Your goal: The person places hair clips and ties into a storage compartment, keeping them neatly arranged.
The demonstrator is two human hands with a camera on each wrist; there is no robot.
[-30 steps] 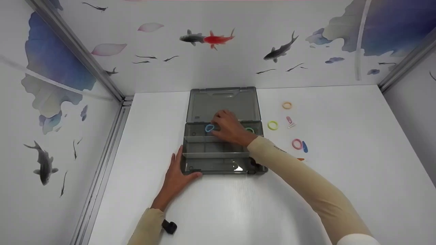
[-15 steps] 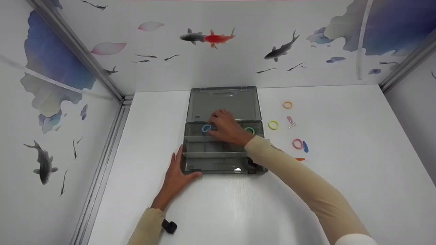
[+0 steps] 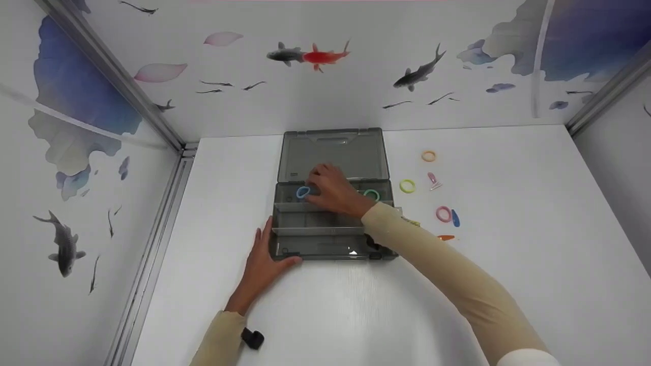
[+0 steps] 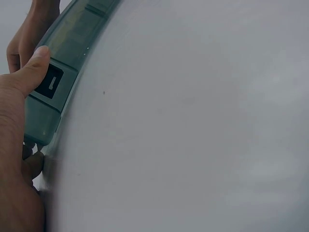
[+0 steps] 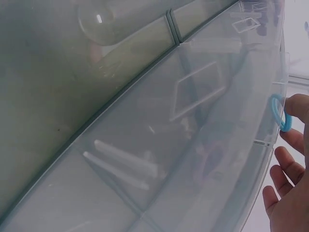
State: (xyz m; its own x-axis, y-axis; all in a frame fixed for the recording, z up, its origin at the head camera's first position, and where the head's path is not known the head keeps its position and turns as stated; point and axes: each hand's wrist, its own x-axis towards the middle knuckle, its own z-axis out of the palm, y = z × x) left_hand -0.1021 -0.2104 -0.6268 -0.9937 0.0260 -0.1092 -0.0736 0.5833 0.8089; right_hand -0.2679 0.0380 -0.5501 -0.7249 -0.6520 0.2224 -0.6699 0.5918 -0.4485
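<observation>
From here I see my right hand pinching a glossy blue ring; beside its wrist, a green ring sits in the smoky see-through box, my left hand spread against a corner.

Flat white counter carried an opened, translucent grey plastic box. Right of it lay a pale-orange ring, yellow-green ring, small pink oblong piece, pink ring just beside a slender blue piece, and slender orange piece.
</observation>
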